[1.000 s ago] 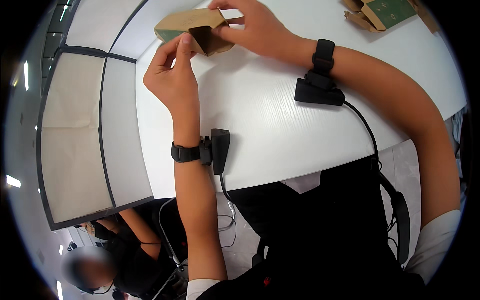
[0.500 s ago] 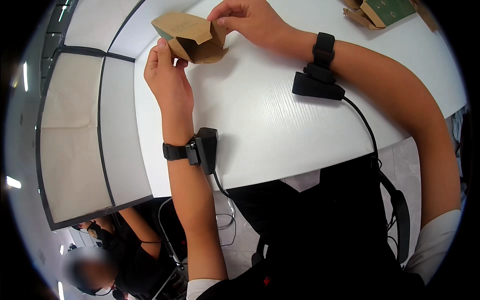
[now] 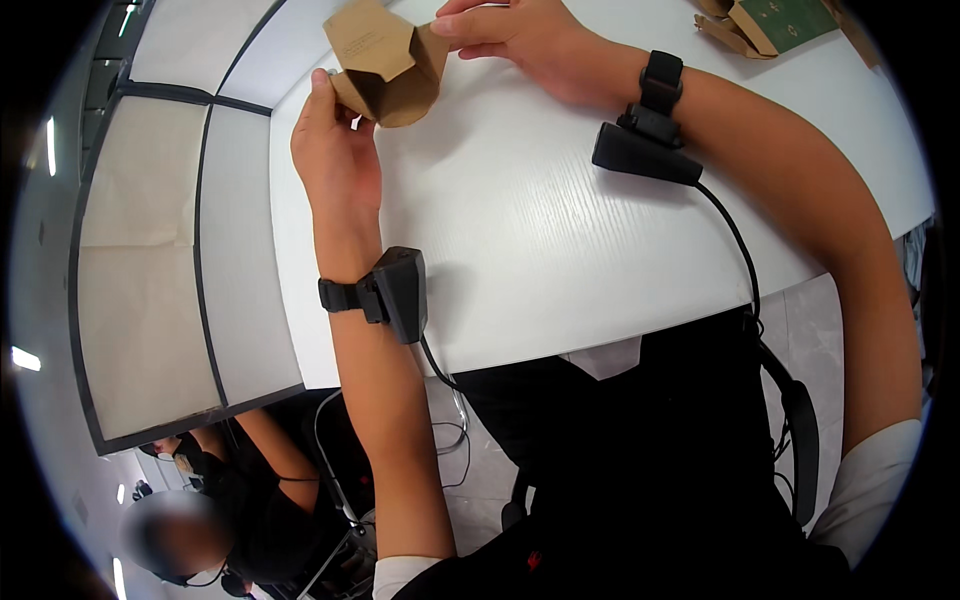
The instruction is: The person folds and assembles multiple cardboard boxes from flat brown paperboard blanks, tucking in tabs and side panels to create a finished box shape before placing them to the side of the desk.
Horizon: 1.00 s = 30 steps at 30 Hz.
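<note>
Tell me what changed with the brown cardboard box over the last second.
The brown cardboard box was turned so its open end faces the person. The left hand slid to its lower left corner; the right hand keeps the right flap. The green-and-brown boxes stayed put.

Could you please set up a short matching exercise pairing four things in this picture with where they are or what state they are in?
Things:
1. brown cardboard box
2. left hand
3. green-topped carton
4. black wrist device

Places or states:
A. lying at the far right edge of the white table
B. strapped on the left forearm, cable hanging down
C. partly folded, flaps open, held between both hands
D. gripping the lower left side of the box

The right hand pinches the box's upper right flap.

Pairs: 1-C, 2-D, 3-A, 4-B
</note>
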### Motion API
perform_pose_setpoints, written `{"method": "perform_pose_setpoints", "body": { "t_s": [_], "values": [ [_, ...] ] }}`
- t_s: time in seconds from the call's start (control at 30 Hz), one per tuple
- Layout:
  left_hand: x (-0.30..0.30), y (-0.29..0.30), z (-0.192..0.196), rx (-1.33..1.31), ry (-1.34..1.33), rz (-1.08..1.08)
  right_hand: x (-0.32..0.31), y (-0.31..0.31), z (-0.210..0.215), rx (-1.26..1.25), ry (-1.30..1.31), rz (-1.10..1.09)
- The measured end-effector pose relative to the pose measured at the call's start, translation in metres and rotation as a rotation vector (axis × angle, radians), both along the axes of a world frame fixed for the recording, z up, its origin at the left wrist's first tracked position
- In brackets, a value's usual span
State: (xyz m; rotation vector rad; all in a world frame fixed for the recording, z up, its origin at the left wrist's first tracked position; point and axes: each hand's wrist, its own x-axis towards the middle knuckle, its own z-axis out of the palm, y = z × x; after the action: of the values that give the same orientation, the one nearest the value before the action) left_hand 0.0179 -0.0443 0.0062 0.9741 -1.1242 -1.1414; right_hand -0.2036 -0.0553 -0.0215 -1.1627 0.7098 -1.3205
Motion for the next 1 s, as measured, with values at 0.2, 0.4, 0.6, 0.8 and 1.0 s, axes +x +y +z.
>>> {"method": "perform_pose_setpoints", "body": {
  "t_s": [0.2,0.4,0.6,0.8,1.0],
  "values": [
    [-0.001,-0.002,-0.004,0.025,0.068,-0.004,0.000,-0.012,-0.008,0.088,-0.086,0.100],
    [0.007,-0.003,0.001,0.033,0.085,-0.042,-0.001,-0.009,-0.001,0.047,0.014,0.163],
    [-0.014,0.012,0.010,-0.311,-0.239,0.060,0.010,-0.025,-0.017,-0.119,-0.035,0.094],
    [-0.005,0.004,0.003,-0.808,-0.916,0.037,0.016,-0.028,-0.017,-0.091,-0.011,-0.038],
    [-0.010,0.011,0.006,-0.906,-1.104,0.068,0.011,-0.019,-0.007,0.016,-0.125,0.074]
  ]
}}
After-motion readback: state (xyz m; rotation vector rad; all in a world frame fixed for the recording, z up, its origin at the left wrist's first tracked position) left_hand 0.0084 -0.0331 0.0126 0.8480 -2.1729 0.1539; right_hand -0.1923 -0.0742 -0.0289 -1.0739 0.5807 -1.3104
